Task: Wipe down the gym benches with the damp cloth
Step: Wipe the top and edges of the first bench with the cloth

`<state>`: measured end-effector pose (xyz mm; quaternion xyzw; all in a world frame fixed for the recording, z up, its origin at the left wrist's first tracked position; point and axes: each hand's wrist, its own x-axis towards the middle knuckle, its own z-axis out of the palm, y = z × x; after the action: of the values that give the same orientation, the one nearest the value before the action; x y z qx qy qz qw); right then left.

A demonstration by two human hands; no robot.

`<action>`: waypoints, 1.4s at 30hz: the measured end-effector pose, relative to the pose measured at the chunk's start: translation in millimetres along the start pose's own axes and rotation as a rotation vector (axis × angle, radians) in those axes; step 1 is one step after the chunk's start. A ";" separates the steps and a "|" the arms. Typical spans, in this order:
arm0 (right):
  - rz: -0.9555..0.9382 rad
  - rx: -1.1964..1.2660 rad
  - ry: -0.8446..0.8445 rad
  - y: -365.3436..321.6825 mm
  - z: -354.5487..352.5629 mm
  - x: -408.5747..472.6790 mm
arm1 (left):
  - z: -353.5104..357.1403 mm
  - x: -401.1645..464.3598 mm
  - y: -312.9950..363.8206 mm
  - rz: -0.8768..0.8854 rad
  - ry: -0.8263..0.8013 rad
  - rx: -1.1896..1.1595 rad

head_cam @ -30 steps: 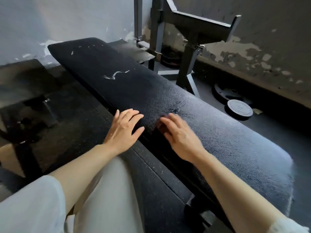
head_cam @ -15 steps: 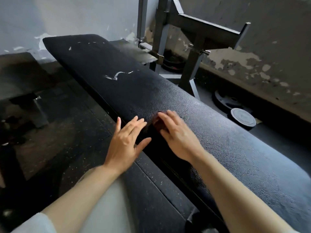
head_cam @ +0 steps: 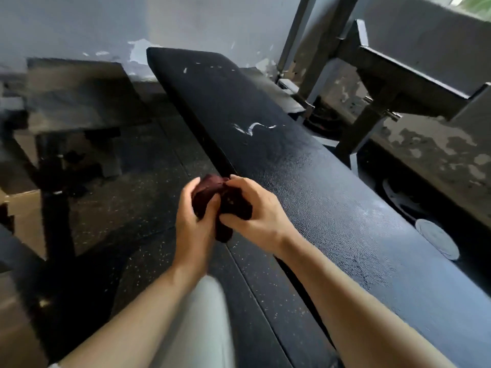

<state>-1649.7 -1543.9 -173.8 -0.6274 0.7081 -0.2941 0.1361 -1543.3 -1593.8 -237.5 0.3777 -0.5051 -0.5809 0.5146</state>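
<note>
Now the bench (head_cam: 332, 197) carries no cloth on its pad; a second ago the right hand was flat on it near the left edge with the cloth beneath the fingers, and the left hand hovered spread beside it. Both hands have since come together off that edge, over the speckled floor (head_cam: 127, 208), with the cloth (head_cam: 212, 197) bunched between them. Judgement: wiping is paused while the cloth is regathered or refolded, and most of the pad remains to be done.

Bench: a long black pad with a grained skin, running away from the viewer to the wall. White scuff marks (head_cam: 252, 128) sit halfway along, and smaller white flecks lie near the far end. The near part shows a faint sheen, possibly damp; this cannot be confirmed.

Beside the bench on the right stands a dark steel rack (head_cam: 393, 86), with a weight plate (head_cam: 437, 239) flat on the floor.

Right hand (head_cam: 255, 211): fingers curled round the cloth, thumb pinching its upper fold.

Left hand (head_cam: 195, 221): fingers and thumb wrapped round the cloth from the other side; somewhat blurred.

Cloth: dark maroon, crumpled into a wad, a tail hanging below the palms.
</note>
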 end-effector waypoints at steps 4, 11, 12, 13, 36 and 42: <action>0.100 -0.213 0.188 31.8 -26.1 28.6 | -4.3 30.8 -2.7 -0.122 0.134 0.331; 0.109 -0.355 0.195 63.1 -14.8 63.2 | 48.9 10.6 -12.4 0.044 0.128 0.300; 0.094 -0.372 0.202 64.3 -11.3 64.4 | 48.7 22.3 -13.5 0.038 0.155 0.300; 0.086 -0.388 0.206 65.0 -8.4 64.9 | 48.2 37.1 -14.8 0.006 0.188 0.294; 0.016 -0.418 0.231 68.3 -3.2 58.4 | 49.7 22.7 -12.8 -0.068 0.098 0.082; 0.020 -0.392 0.227 68.6 -5.4 59.0 | 38.3 27.7 -23.9 -0.250 0.083 0.039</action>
<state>-1718.6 -1596.9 -199.4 -0.5977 0.7686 -0.2182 -0.0663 -1590.3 -1614.3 -250.8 0.4713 -0.4433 -0.6146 0.4513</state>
